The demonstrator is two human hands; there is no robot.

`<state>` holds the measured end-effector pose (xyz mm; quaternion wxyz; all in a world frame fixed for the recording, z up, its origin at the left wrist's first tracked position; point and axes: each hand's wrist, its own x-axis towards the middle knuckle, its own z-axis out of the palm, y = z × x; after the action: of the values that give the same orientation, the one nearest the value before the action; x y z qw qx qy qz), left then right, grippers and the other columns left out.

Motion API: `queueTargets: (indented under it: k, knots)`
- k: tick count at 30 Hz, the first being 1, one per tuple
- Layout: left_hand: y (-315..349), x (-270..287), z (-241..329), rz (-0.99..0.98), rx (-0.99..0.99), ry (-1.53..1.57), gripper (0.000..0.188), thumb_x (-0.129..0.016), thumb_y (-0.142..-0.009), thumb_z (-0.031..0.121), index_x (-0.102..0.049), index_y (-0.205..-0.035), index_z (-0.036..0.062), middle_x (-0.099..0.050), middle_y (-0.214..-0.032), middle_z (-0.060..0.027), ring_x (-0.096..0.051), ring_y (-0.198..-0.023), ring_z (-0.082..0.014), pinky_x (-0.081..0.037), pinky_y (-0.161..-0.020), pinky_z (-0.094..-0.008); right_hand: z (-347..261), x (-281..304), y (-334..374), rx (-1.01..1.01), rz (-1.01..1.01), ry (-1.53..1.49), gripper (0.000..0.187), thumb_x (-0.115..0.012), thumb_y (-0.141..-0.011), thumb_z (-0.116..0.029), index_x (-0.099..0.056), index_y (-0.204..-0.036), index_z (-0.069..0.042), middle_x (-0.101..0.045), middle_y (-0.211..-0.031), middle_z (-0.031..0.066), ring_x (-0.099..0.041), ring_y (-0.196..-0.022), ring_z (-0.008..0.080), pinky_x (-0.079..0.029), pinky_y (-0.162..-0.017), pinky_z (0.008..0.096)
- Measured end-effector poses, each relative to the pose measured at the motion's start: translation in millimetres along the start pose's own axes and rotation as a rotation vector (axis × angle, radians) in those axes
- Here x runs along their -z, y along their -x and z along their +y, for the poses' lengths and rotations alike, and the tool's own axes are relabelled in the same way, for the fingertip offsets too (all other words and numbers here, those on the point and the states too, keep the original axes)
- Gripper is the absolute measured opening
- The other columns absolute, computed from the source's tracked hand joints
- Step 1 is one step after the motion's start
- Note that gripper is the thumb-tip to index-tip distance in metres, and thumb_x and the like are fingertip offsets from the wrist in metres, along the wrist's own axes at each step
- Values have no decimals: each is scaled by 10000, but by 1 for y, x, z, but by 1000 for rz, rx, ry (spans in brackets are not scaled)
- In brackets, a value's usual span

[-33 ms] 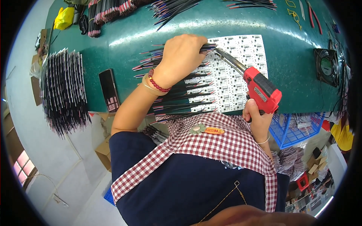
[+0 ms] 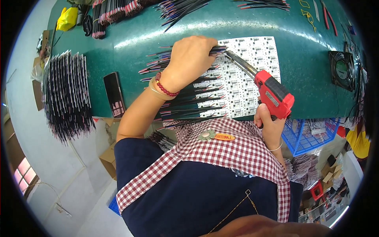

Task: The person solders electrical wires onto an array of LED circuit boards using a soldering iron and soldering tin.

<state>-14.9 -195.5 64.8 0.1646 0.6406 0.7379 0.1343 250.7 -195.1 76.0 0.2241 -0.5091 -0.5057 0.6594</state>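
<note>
A white sheet of small circuit boards (image 2: 252, 89) lies on the green table, with rows of black-sleeved wires (image 2: 185, 104) along its left side. My left hand (image 2: 193, 57) is closed over the sheet's upper left part, its fingertips pinching a black-sleeved wire (image 2: 219, 49) by its end. In my right hand (image 2: 270, 120) is the grip of a red and black soldering gun (image 2: 273, 93). Its metal tip slants up and left to the board, right beside the pinched wire end. My left palm and part of the wires under it are hidden.
A phone (image 2: 114, 94) lies left of the wires, and a stack of wired boards (image 2: 65, 94) hangs over the table's left edge. Wire bundles (image 2: 179, 11) lie at the back. To the right stand a small black fan (image 2: 342, 70) and red-handled pliers (image 2: 328, 19). A blue crate (image 2: 304, 144) is below.
</note>
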Motion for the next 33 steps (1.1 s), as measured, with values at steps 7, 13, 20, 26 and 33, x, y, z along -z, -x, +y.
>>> queueTargets:
  k: [7,13,20,26,33]
  knots:
    - [0,0,0,-22,1,-15,138,-652,-778,169,-652,-860,57,-646,-810,-133,-611,-769,-348,-482,-662,-437,4,0,0,35,-29,19,80,-528,-902,-52,-534,-887,27,-478,-547,18,-431,-437,81,-357,-422,235]
    - [-1,-1,0,-22,-15,-31,139,-653,-772,170,-656,-852,56,-643,-800,-134,-609,-761,-350,-480,-661,-439,2,-4,2,22,13,-9,103,-529,-901,-58,-529,-824,10,-483,-556,22,-430,-438,82,-356,-425,236]
    - [-1,0,1,-33,-24,-34,144,-660,-763,169,-659,-845,51,-641,-793,-135,-610,-761,-347,-478,-662,-438,3,-1,5,16,15,-43,164,-509,-912,-88,-535,-997,50,-467,-557,29,-416,-437,92,-357,-431,246]
    - [2,-2,-1,3,-49,-46,140,-661,-763,158,-650,-844,45,-640,-802,-130,-608,-766,-347,-475,-665,-436,2,8,7,72,20,-148,292,-491,-918,-101,-484,-1164,54,-441,-572,37,-382,-430,100,-356,-433,260]
    - [6,-5,-5,11,-98,-25,165,-655,-781,168,-634,-872,32,-634,-822,-135,-604,-762,-358,-473,-667,-425,3,4,9,9,50,-261,120,-560,-900,-82,-547,-828,13,-499,-577,17,-461,-466,86,-372,-448,238]
